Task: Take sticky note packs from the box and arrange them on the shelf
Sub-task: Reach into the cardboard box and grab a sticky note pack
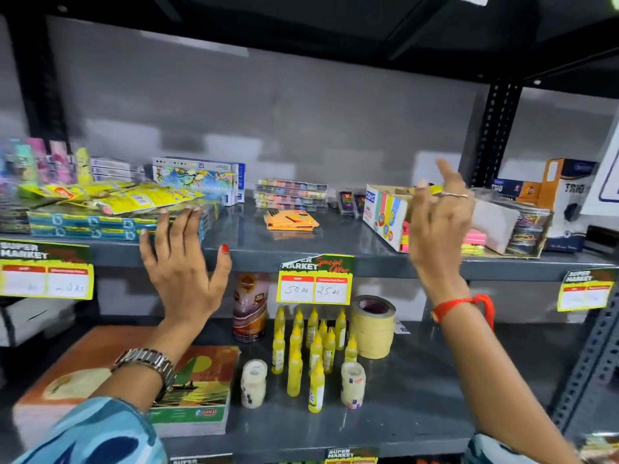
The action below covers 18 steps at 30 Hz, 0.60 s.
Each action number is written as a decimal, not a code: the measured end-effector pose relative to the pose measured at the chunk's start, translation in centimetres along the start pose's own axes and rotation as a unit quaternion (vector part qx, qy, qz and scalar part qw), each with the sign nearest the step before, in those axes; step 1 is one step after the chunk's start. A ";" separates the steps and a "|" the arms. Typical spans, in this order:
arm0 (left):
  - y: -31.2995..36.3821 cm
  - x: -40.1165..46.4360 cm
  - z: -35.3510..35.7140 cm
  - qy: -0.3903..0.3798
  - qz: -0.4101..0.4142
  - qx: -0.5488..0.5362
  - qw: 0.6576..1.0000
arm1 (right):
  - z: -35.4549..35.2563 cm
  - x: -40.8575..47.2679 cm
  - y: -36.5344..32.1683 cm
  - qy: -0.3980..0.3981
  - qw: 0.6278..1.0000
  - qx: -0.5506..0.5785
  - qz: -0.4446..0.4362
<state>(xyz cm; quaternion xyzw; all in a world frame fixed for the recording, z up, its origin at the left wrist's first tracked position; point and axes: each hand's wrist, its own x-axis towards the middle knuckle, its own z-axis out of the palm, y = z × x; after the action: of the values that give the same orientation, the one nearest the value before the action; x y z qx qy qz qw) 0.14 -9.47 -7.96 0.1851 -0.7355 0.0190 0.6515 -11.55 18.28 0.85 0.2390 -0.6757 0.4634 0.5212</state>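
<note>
Basically, reach step: left hand (182, 262) fingers spread, empty, hovers by the shelf (254, 252) edge; orange sticky note packs (290, 220) lie flat mid-shelf. Right hand (440, 226), loosely open and empty, should dip into the box (385, 209) and pinch the pink/yellow packs (475, 236) by their edges.

**Even light, smeared picture**

Soft, even indoor light, dimmer under the top board. Motion blur smears the left stock (100, 195) and both hands. Blocky patches mottle the grey back wall (268, 112). Uprights bow at the edges.
</note>
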 end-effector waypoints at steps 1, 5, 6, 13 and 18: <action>0.0 0.0 0.0 -0.001 0.000 0.001 1.000 | 1.0 -0.3 -1.5 -0.025 0.999 0.006 -0.035; -0.2 0.1 0.0 -0.009 0.003 0.011 1.000 | 6.3 -0.8 -5.2 -0.260 0.961 -0.085 -0.021; -0.1 0.1 0.0 -0.011 0.004 0.012 1.000 | 7.4 -0.7 -5.7 -0.312 0.945 -0.097 0.026; -0.2 0.1 -0.2 -0.018 0.003 0.005 1.000 | 13.1 -0.5 -8.7 -0.496 0.841 -0.176 0.123; -0.3 0.2 -0.3 -0.031 0.009 0.002 0.999 | 13.9 -0.4 -9.2 -0.454 0.872 -0.144 0.114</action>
<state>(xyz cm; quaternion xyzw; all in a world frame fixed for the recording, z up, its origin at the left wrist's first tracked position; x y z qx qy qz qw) 0.49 -9.68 -7.80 0.1806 -0.7571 0.0202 0.6275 -10.70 1.83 3.56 0.2667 -0.9197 0.2573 0.1295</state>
